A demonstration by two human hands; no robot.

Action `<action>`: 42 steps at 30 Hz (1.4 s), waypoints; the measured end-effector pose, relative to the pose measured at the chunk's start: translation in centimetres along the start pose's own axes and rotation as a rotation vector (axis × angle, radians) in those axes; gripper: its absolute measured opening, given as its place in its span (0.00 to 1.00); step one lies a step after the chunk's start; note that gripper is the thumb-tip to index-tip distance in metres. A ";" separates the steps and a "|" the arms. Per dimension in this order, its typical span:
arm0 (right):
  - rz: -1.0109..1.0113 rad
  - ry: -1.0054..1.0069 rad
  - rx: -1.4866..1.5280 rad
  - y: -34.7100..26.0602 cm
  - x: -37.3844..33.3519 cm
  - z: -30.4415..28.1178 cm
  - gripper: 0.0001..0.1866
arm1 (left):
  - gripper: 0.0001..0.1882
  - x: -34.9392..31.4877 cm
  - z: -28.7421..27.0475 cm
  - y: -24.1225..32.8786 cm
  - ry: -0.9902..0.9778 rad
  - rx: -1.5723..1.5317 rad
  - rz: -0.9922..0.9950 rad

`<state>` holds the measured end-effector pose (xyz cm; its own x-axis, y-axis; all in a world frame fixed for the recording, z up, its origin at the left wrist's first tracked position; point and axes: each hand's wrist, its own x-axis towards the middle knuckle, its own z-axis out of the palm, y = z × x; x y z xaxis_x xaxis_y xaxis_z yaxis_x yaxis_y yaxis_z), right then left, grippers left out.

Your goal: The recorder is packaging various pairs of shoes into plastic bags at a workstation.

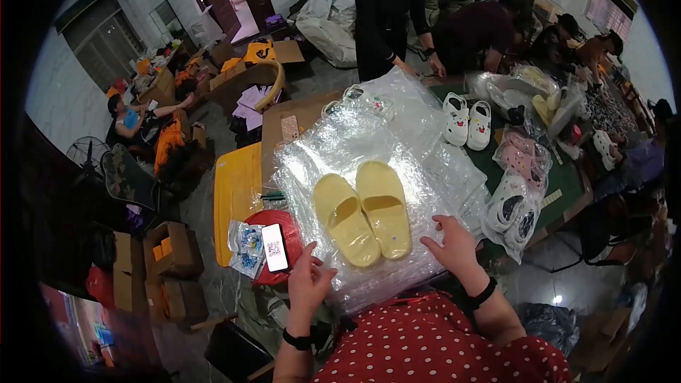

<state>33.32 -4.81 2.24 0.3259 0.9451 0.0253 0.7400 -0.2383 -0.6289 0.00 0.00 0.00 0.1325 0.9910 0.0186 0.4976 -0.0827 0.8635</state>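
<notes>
Crowded packing table: yellow slippers (363,211) paired on clear bags (397,135).
Left hand (309,285) at seven o'clock, right hand (454,245) at four; fingers spread, pressing plastic flat.

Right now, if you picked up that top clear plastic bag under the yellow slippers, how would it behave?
The clear plastic bag looks thin and crinkled, so probably floppy and light. Its glossy sheen suggests it is slippery, and the yellow slippers lying on it would likely slide off.

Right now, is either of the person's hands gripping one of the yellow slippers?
No. Both yellow slippers lie untouched on the clear plastic bags, while the left hand and right hand rest on the plastic beside them.
</notes>
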 end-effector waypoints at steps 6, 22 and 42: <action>-0.121 -0.081 0.042 2.9 1.3 -0.4 0.26 | 0.49 -1.9 2.9 3.9 -0.096 0.279 -0.076; -0.097 -0.334 0.385 7.6 -0.7 -4.6 0.16 | 0.45 -2.3 5.0 -0.2 0.142 -0.021 -0.243; 0.539 -0.526 0.204 31.6 -9.3 -8.7 0.34 | 0.24 -2.8 5.9 3.5 0.088 -0.268 -0.370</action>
<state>58.82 -23.04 -11.06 0.2499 0.7046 -0.6641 0.4197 -0.6969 -0.5815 6.40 -3.71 -0.01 -0.0908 0.9549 -0.2827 0.2568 0.2967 0.9198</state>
